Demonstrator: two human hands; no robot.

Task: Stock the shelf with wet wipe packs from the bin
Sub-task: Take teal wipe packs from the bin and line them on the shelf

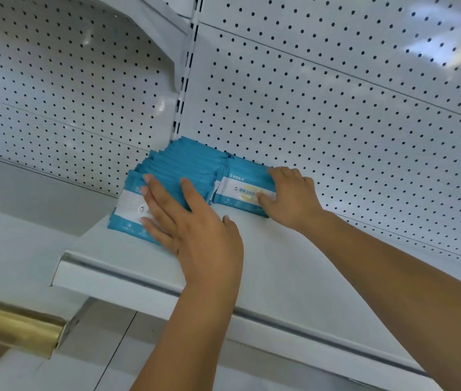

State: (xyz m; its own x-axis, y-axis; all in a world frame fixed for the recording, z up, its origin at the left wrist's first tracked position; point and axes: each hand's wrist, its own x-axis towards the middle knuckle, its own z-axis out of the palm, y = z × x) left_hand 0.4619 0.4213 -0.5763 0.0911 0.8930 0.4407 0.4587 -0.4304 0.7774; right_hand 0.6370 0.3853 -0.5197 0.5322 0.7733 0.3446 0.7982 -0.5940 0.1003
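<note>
Two rows of blue and white wet wipe packs stand upright on the white shelf (266, 266), in its back left corner. My left hand (187, 218) lies flat with straight fingers against the front pack of the left row (127, 204). My right hand (291, 196) holds the front pack of the right row (240, 190), fingers over its top right edge and thumb on its face. The bin is out of view.
A white pegboard back panel (336, 108) rises behind the shelf, with a slotted upright (187, 77) at the corner. A brass-coloured bar (12, 328) sits at the lower left. The shelf's front lip (167, 289) runs diagonally below my wrists.
</note>
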